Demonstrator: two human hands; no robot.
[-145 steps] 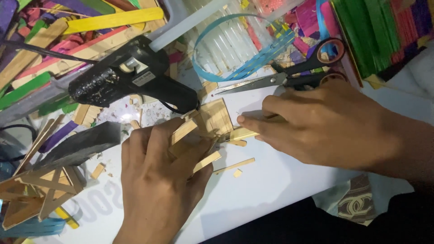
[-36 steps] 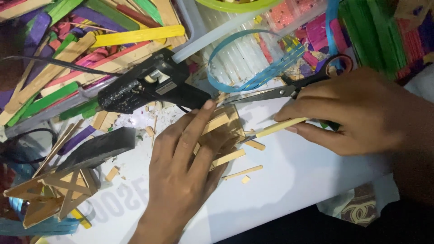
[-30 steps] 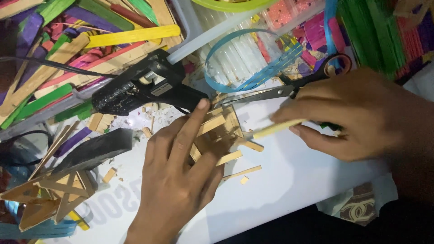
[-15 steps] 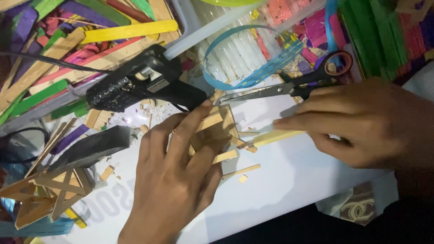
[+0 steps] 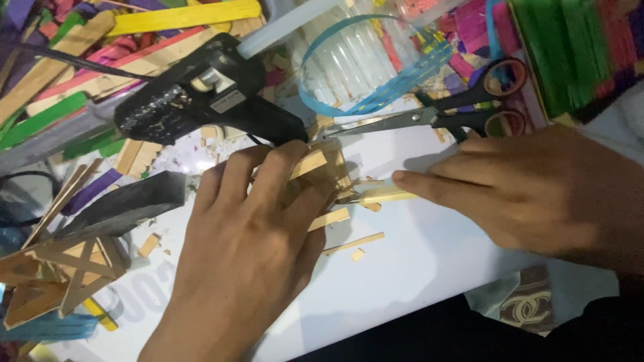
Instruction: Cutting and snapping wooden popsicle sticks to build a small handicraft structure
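While the left hand (image 5: 245, 234) lies palm down over a small frame of plain wooden sticks (image 5: 322, 175) on the white table (image 5: 402, 268), fingers curled around it and gripping it, the right hand (image 5: 530, 191) pinches a pale stick (image 5: 382, 196) between thumb and forefinger, its free end touching the frame's right edge. A black glue gun (image 5: 201, 100) lies just behind the frame, black scissors (image 5: 436, 117) behind the right hand. Loose stick offcuts (image 5: 354, 243) lie near the frame; a crossed-stick structure (image 5: 64, 275) sits well apart at the left
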